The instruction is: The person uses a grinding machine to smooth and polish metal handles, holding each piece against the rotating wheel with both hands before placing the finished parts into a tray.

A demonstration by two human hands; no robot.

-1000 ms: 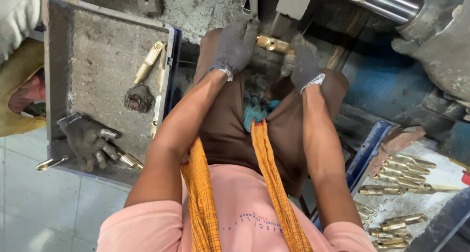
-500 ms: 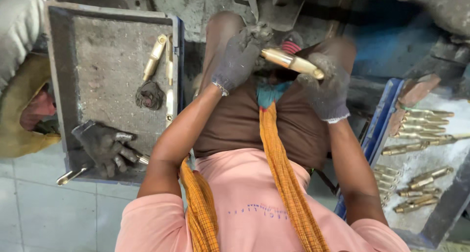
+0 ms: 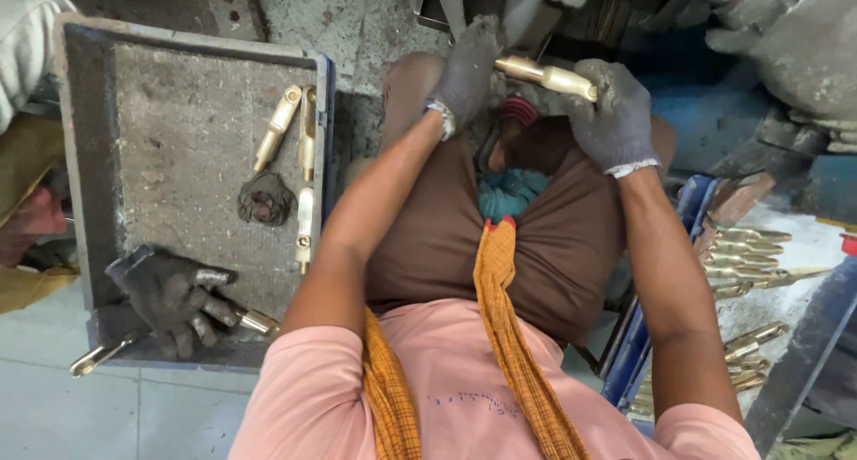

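Brass fitting [image 3: 546,76] sits at top centre, above your knees. Both arms reach forward; your right hand [image 3: 614,121] is clenched around its right end, your left hand [image 3: 469,67] grasping its left end. Since half a second ago, the fitting has levelled and your hands have risen slightly.

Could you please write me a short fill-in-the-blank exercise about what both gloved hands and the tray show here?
1. Both hands, left hand and right hand, hold one ____-coloured part.
2. Both hands wear grey ____.
3. The metal tray lies on the person's ____ side.
4. ____ brass pieces lie along the tray's edge nearest the person.

Missing words: brass; gloves; left; three
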